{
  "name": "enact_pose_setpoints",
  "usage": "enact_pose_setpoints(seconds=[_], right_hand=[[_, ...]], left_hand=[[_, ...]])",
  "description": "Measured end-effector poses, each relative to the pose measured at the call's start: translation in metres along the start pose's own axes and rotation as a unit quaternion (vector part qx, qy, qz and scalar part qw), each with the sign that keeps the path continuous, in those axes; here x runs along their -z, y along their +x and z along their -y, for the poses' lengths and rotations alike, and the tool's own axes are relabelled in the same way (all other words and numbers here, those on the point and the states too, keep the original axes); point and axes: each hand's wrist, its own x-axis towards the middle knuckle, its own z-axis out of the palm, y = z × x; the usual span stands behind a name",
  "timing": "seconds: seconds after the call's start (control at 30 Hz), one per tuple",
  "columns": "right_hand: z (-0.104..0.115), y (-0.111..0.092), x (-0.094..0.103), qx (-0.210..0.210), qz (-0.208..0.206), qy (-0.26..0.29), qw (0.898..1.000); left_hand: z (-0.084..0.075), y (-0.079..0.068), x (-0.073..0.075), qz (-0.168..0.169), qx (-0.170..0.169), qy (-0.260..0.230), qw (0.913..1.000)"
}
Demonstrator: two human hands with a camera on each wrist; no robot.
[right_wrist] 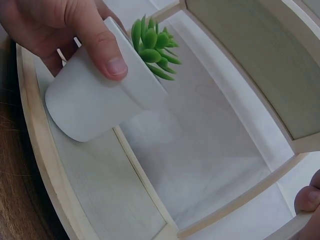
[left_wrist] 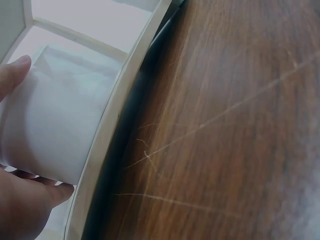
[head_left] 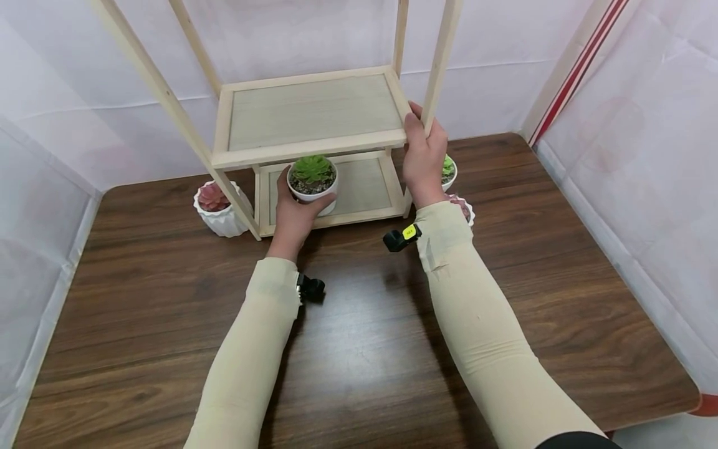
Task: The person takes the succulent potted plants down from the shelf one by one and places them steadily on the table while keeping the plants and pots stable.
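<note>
My left hand [head_left: 294,218] grips a white pot [right_wrist: 95,102] with a green succulent [head_left: 313,168] in it, thumb on one side and fingers on the other. The pot is over the front of the lower shelf [head_left: 367,181] of a pale wooden rack; I cannot tell whether its base touches the board. In the left wrist view, the pot's smooth wall [left_wrist: 55,115] shows just behind the shelf's front edge. My right hand [head_left: 426,156] holds the rack at its front right upright [head_left: 443,62], by the end of the upper shelf [head_left: 314,112].
Left of the rack, a ribbed white pot with a reddish succulent [head_left: 213,198] stands on the brown wooden table [head_left: 168,324]. Right of it, another green potted plant [head_left: 449,168] and a pinkish one [head_left: 464,207] are partly hidden by my right arm. White sheeting hangs around the table.
</note>
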Motion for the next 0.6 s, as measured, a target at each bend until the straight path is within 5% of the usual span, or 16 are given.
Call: enact_pose_setpoints(seconds=[0.6], right_hand=[[-0.0018, 0.0011, 0.0032, 0.007, -0.003, -0.005, 1.0]], left_hand=[[-0.0042, -0.008, 0.0087, 0.004, -0.014, -0.008, 0.9999]])
